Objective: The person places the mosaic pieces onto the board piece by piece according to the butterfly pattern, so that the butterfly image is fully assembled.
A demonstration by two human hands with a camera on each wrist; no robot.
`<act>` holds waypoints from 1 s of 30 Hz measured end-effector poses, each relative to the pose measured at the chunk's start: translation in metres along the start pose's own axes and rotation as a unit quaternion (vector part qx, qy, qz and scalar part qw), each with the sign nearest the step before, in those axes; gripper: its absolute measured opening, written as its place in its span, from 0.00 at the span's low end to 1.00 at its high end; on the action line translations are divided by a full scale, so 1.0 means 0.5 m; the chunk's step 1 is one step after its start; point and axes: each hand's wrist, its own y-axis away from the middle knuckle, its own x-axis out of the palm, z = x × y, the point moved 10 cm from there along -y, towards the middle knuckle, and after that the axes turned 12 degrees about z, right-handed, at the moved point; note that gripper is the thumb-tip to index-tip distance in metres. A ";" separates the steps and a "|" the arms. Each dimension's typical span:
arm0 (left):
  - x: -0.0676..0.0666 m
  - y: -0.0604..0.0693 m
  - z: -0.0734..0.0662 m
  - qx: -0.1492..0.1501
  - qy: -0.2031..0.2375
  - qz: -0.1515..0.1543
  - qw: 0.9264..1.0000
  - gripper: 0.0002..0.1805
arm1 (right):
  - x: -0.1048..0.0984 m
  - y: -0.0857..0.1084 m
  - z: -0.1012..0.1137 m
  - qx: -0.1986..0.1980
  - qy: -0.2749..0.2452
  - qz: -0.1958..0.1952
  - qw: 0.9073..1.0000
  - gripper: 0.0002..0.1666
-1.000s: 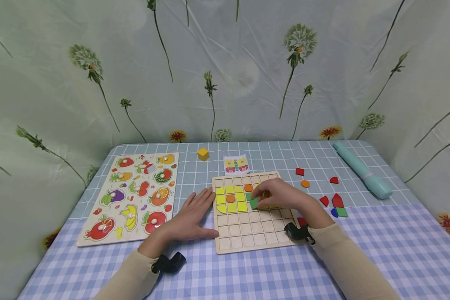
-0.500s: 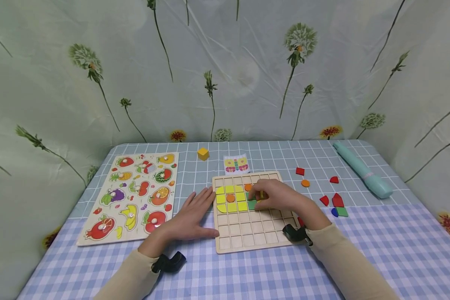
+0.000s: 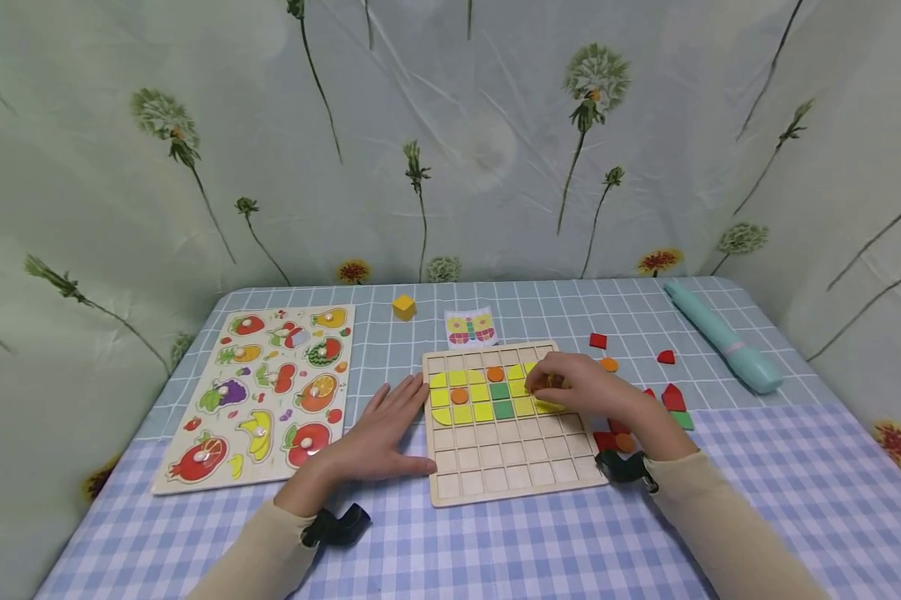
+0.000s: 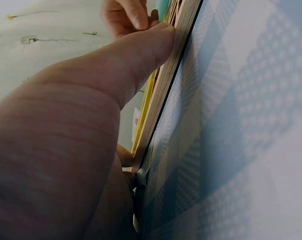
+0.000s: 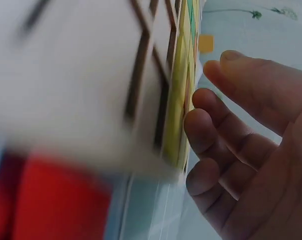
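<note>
A wooden grid board [image 3: 480, 462] lies in front of me, its upper rows partly filled with yellow pieces [image 3: 483, 412] and orange discs [image 3: 459, 396]. Two green squares [image 3: 503, 409] sit one below the other in a middle column. My left hand [image 3: 382, 437] rests flat with fingers spread, fingertips and thumb against the board's left edge. Over the right-hand yellow pieces hovers my right hand [image 3: 581, 383], hiding some of them. The right wrist view shows that hand's fingers [image 5: 201, 132] loosely bent, with nothing between them. A printed butterfly card [image 3: 470, 326] lies behind the board.
A fruit knob puzzle [image 3: 228, 480] lies to the left. At the back stands a yellow cube [image 3: 403, 307]. Loose red pieces [image 3: 673, 397], a green piece [image 3: 683, 421] and orange discs [image 3: 609, 365] are scattered on the right, near a long teal object [image 3: 723, 337].
My right hand has let go of the green square, leaving it in the grid, and has moved right across the board. The left hand stays in place.
</note>
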 end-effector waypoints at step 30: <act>-0.002 0.002 -0.006 -0.003 -0.002 0.003 1.000 0.62 | -0.078 0.221 -0.224 0.147 -0.002 -0.005 0.989 0.18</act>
